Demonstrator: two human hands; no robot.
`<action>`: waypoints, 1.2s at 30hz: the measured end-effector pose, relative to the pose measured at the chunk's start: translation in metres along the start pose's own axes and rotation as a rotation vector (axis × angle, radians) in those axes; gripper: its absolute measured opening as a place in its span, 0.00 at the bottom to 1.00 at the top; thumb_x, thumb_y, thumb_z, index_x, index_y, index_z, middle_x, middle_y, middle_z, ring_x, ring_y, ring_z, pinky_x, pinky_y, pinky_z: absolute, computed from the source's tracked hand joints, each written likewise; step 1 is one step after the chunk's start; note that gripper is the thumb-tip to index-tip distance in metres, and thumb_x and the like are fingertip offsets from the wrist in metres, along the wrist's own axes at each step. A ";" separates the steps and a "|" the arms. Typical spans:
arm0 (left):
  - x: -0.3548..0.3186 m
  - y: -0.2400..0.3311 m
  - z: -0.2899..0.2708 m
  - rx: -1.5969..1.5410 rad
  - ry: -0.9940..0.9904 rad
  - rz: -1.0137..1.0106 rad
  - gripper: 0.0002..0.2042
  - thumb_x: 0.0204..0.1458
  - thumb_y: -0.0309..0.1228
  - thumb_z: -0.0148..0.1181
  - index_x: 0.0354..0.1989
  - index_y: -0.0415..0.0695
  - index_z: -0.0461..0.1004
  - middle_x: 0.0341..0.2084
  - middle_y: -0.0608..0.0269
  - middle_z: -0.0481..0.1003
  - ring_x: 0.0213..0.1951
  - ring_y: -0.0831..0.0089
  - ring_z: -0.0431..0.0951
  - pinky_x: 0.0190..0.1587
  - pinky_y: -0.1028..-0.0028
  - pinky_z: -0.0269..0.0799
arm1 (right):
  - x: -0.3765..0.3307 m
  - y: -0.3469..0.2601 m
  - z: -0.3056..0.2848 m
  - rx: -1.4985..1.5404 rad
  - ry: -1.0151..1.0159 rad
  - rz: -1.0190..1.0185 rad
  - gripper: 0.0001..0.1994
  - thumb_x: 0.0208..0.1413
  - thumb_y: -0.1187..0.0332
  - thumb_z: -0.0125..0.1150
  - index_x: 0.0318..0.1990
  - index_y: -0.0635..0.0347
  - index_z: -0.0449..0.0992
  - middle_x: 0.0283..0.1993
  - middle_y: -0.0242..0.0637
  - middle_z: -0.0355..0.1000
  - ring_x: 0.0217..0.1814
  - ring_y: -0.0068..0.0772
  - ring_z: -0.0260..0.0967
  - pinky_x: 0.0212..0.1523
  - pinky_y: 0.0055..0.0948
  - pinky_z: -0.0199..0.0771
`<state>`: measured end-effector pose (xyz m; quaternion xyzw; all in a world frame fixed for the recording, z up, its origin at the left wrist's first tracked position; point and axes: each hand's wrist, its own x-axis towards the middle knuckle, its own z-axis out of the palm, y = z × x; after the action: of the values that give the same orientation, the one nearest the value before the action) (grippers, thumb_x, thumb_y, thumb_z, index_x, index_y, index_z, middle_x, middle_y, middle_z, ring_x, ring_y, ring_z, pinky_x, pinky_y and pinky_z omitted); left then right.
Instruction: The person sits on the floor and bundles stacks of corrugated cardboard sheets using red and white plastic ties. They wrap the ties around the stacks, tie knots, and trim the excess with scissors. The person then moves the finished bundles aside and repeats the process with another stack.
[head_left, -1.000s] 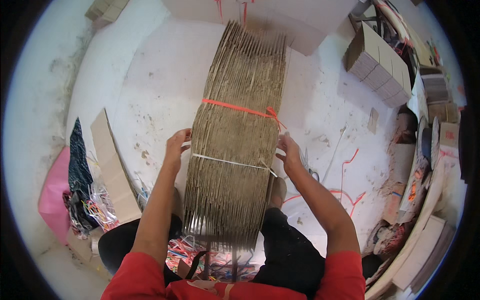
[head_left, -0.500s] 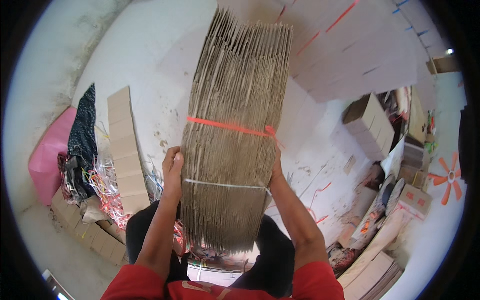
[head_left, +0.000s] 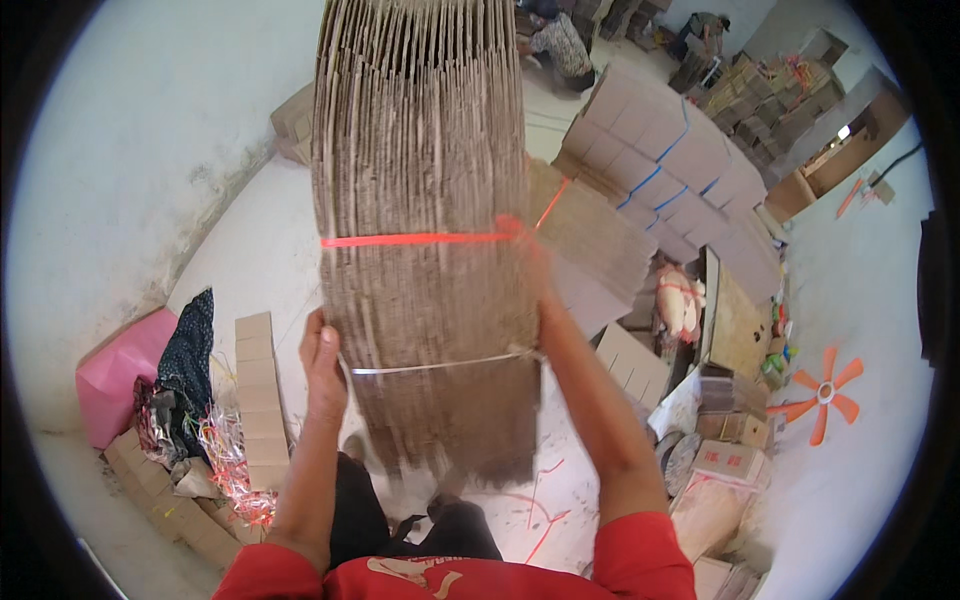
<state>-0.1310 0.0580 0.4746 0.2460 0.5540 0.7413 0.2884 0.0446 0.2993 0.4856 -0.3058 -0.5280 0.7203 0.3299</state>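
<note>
A thick bundle of flattened cardboard sheets [head_left: 425, 180] is lifted up in front of me, edge-on to the camera. An orange strap [head_left: 415, 239] and a pale strap [head_left: 430, 365] bind it. My left hand [head_left: 322, 360] grips the bundle's left side at the pale strap. My right hand [head_left: 535, 275] presses on the right side near the orange strap, blurred and partly hidden behind the bundle. Both forearms reach up from red sleeves.
Stacks of tied cardboard bundles [head_left: 665, 165] lie to the right. A pink bag [head_left: 120, 370], dark cloth and a strip of small boxes [head_left: 260, 400] sit at the left by the wall. An orange fan [head_left: 822, 393] and more boxes are far right. People crouch at the top.
The bundle has risen from the floor toward my face, and the view has swung up and right, bringing the stacks and the fan into sight. Both hands keep their hold.
</note>
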 end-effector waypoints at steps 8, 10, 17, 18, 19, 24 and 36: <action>0.026 -0.003 0.118 -0.269 -0.192 -0.184 0.34 0.34 0.30 0.71 0.52 0.38 0.61 0.43 0.63 0.66 0.47 0.73 0.66 0.54 0.70 0.60 | 0.111 -0.119 -0.122 -0.628 0.142 0.248 0.19 0.58 0.59 0.50 0.53 0.61 0.69 0.47 0.36 0.71 0.45 0.28 0.68 0.44 0.28 0.70; 0.039 -0.018 0.143 -0.289 -0.241 -0.262 0.36 0.35 0.30 0.72 0.54 0.38 0.59 0.47 0.62 0.63 0.49 0.71 0.65 0.55 0.69 0.60 | 0.120 -0.151 -0.143 -0.709 0.181 0.347 0.20 0.58 0.59 0.50 0.53 0.61 0.69 0.48 0.36 0.71 0.45 0.28 0.68 0.45 0.28 0.69; 0.095 -0.051 0.204 -0.337 -0.275 -0.358 0.34 0.40 0.32 0.69 0.54 0.38 0.57 0.46 0.59 0.65 0.51 0.70 0.65 0.56 0.68 0.58 | 0.218 -0.153 -0.190 -0.722 0.146 0.646 0.22 0.58 0.57 0.50 0.55 0.60 0.67 0.49 0.37 0.70 0.47 0.29 0.67 0.46 0.29 0.69; 0.100 -0.052 0.208 -0.323 -0.275 -0.384 0.34 0.41 0.32 0.69 0.55 0.38 0.56 0.46 0.59 0.65 0.51 0.70 0.65 0.56 0.69 0.58 | 0.223 -0.152 -0.196 -0.725 0.137 0.674 0.22 0.58 0.57 0.50 0.55 0.60 0.67 0.49 0.37 0.69 0.47 0.29 0.67 0.46 0.29 0.69; 0.104 -0.053 0.215 -0.315 -0.264 -0.380 0.34 0.41 0.33 0.69 0.55 0.38 0.56 0.46 0.59 0.65 0.51 0.70 0.65 0.56 0.69 0.58 | 0.228 -0.148 -0.200 -0.720 0.124 0.691 0.22 0.58 0.56 0.50 0.55 0.60 0.66 0.50 0.37 0.69 0.48 0.29 0.67 0.47 0.29 0.69; 0.121 -0.068 0.252 -0.246 -0.178 -0.391 0.36 0.40 0.35 0.70 0.55 0.38 0.55 0.47 0.58 0.64 0.51 0.70 0.65 0.57 0.69 0.58 | 0.295 -0.141 -0.222 -0.696 0.024 0.782 0.24 0.57 0.55 0.50 0.56 0.59 0.65 0.51 0.37 0.69 0.49 0.30 0.66 0.48 0.30 0.68; 0.133 -0.124 0.324 -0.260 -0.001 -0.458 0.35 0.39 0.32 0.71 0.54 0.38 0.57 0.47 0.60 0.65 0.51 0.71 0.65 0.55 0.69 0.61 | 0.380 -0.107 -0.239 -0.648 -0.171 0.893 0.27 0.56 0.52 0.51 0.59 0.58 0.62 0.53 0.37 0.67 0.52 0.31 0.65 0.50 0.31 0.67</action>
<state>0.0149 0.3989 0.4471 0.0755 0.4952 0.7216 0.4779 0.0230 0.7596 0.4924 -0.5263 -0.5664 0.6131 -0.1623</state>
